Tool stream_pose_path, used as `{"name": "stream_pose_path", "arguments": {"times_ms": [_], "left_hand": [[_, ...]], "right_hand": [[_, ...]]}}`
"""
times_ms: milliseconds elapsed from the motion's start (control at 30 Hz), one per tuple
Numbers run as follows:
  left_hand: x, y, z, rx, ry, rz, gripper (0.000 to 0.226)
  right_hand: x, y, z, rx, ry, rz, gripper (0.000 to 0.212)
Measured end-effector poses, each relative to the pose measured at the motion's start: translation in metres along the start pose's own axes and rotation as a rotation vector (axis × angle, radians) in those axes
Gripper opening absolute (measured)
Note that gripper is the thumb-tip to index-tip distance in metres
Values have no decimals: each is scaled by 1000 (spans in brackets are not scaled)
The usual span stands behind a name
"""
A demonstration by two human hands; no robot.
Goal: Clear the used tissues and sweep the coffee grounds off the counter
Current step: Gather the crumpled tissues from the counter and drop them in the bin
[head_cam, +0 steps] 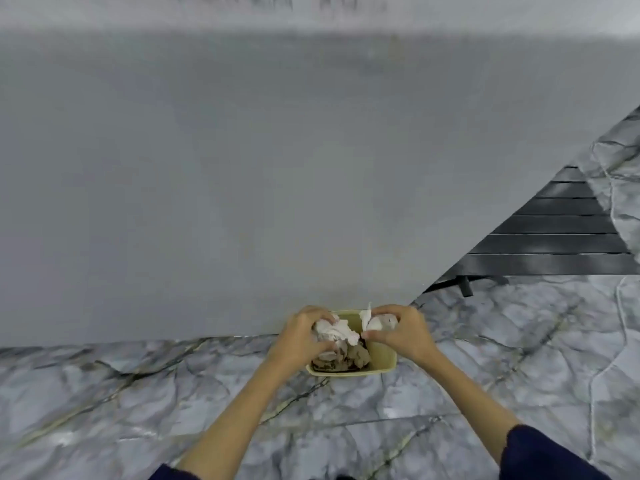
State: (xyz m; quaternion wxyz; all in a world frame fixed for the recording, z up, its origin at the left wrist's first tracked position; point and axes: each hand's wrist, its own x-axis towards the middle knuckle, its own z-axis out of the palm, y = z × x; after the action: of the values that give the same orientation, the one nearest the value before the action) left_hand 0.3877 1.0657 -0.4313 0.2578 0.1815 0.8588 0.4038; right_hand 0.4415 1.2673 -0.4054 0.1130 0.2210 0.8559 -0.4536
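Tissues go down now: the left hand (304,336) grips one crumpled tissue wad (334,330), the right hand (398,329) grips another tissue (375,322), both directly over the yellow bin (384,358) on the floor. Better to lower both hands inside the rim before letting go.

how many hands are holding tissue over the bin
2: the left hand grips a tissue wad over the bin; the right hand grips another.

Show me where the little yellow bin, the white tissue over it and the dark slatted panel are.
yellow bin (382,362), head view, bare inner right wall.
white tissue (337,330), head view, crumpled middle.
dark slatted panel (554,233), head view, middle slat.
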Motion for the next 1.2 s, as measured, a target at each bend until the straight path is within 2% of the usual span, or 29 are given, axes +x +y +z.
{"name": "stream_pose_path", "arguments": {"times_ms": [100, 200, 300, 433, 600, 733, 833, 1000, 1200], "left_hand": [[38, -50, 53, 57, -49, -59, 48], [67, -93, 98, 161, -135, -87, 56], [81, -118, 118, 234, -125, -115, 45], [65, -101, 93, 373, -149, -143, 27], [8, -13, -3, 535, -89, -145, 25], [-56, 66, -104, 556, -117, -179, 27], [-109, 99, -189, 538, -31, -222, 28], [-196, 84, -324, 531, 162, -313, 31], [-295, 10, -466, 500, 324, -381, 27]], "right_hand": [[41, 62, 43, -60, 2, 23, 43], [71, 116, 80, -127, -99, 44, 50], [88, 144, 101, -175, -107, 31, 36], [77, 120, 91, -219, -77, 45, 34], [28, 3, 42, -431, -184, -59, 21], [-25, -126, 9, -622, -313, -204, 24], [-62, -227, 3, -739, -391, -333, 29], [-108, -376, 41, -766, -448, -555, 29], [-153, -529, 159, -705, -449, -768, 26]]}}
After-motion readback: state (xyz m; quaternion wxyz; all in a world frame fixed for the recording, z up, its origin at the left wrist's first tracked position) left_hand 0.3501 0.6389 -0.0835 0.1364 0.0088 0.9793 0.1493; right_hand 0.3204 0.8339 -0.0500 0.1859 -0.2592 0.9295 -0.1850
